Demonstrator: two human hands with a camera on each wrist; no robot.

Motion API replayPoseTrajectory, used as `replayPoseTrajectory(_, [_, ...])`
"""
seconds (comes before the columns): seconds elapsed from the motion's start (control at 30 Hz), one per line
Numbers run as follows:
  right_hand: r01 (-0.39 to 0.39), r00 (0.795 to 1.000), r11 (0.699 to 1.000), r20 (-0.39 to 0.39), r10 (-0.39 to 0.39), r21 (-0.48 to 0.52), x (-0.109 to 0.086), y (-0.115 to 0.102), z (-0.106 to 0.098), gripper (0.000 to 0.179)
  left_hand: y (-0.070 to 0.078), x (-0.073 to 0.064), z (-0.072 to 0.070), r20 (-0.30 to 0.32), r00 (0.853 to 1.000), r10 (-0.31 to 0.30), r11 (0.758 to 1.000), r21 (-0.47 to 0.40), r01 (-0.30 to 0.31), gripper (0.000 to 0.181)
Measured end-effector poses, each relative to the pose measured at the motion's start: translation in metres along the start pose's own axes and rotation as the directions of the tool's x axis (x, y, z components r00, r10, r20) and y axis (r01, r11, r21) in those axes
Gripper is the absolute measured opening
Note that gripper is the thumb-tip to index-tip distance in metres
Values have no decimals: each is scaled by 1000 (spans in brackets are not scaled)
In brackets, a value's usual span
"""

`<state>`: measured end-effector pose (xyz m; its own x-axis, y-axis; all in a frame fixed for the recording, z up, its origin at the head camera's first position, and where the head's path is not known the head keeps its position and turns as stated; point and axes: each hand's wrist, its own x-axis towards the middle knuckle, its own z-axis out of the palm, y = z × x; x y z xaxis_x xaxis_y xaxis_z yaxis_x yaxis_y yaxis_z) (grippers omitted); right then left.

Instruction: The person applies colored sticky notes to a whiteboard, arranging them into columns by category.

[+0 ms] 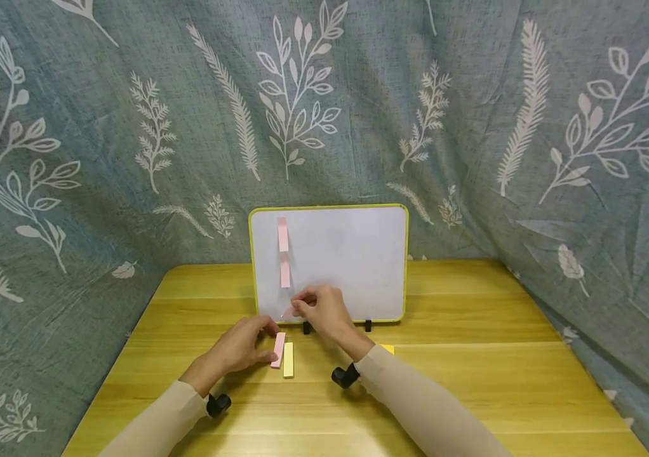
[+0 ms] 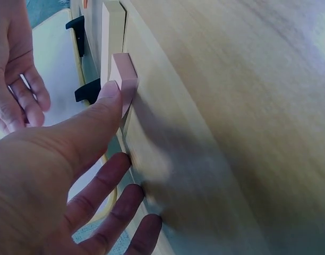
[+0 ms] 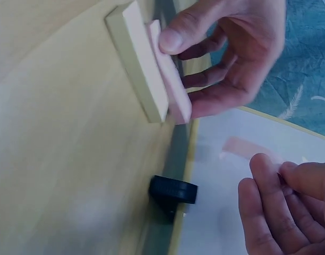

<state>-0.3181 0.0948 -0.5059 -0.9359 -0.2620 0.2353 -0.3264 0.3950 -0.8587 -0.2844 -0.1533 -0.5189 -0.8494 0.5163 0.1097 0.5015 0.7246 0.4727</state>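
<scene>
My left hand (image 1: 239, 346) holds a pink sticky-note pad (image 1: 279, 349) on the table, the thumb at its near end and a finger at its far end. Close beside it lies a pale yellow sticky-note pad (image 1: 288, 360); the right wrist view shows the yellow pad (image 3: 138, 64) next to the pink pad (image 3: 173, 79). In front of the whiteboard's (image 1: 353, 260) lower left part, my right hand (image 1: 327, 311) pinches a thin pink sticky strip (image 1: 287, 312) between thumb and fingertips. Two pink strips, an upper one (image 1: 283, 235) and a lower one (image 1: 285, 271), stick to the board in a column above.
The board has a yellow-green rim and stands upright on black feet (image 1: 367, 326) at the back of the wooden table (image 1: 461, 368). A small yellow piece (image 1: 388, 348) shows partly behind my right wrist. Patterned blue-green curtains (image 1: 359, 165) surround the table on three sides.
</scene>
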Motion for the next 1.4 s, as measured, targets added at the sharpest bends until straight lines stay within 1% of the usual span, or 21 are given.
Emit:
replayPoseTrajectory(0.23, [2,1000,1000,5,-2,-13,-2,-3,-8,11,3,-1,-1,16,999,-41,996,76,40,44])
replayPoseTrajectory(0.33, [0,1000,1000,-3,0,-4,-5,-4,-10,10,4,-1,-2,21,998,-66,994,86,64,45])
replayPoseTrajectory(0.57, [-7,1000,997,-14,8,74,-12,-6,-14,10,6,0,-2,30,995,-93,993,72,91,46])
replayPoseTrajectory(0.7, [-6,1000,994,-18,8,110,-15,-5,-16,9,6,0,-2,24,994,-106,993,62,104,46])
replayPoseTrajectory(0.87, [-7,1000,993,-27,10,118,-20,-4,-17,8,5,0,-3,7,995,-99,994,48,99,48])
replayPoseTrajectory(0.97, [1,999,994,-37,3,111,-24,-4,-17,7,4,-1,-2,-4,996,-91,996,21,91,46])
replayPoseTrajectory(1.03, [10,999,994,-43,-6,112,-26,-4,-16,8,4,-1,-2,-18,995,-102,995,-13,102,42])
replayPoseTrajectory(1.13, [26,998,994,-52,-20,107,-30,-4,-15,10,5,-1,-3,-44,989,-144,986,-87,139,36])
replayPoseTrajectory(1.2, [35,998,994,-53,-29,104,-31,-3,-14,13,5,-1,-4,-66,982,-179,978,-120,171,32])
replayPoseTrajectory(1.3, [43,997,994,-63,-37,103,-33,-3,-12,15,4,1,-7,-113,973,-200,973,-137,184,29])
replayPoseTrajectory(1.4, [51,995,994,-89,-42,98,-34,-2,-9,12,3,3,-11,-187,959,-212,973,-133,189,28])
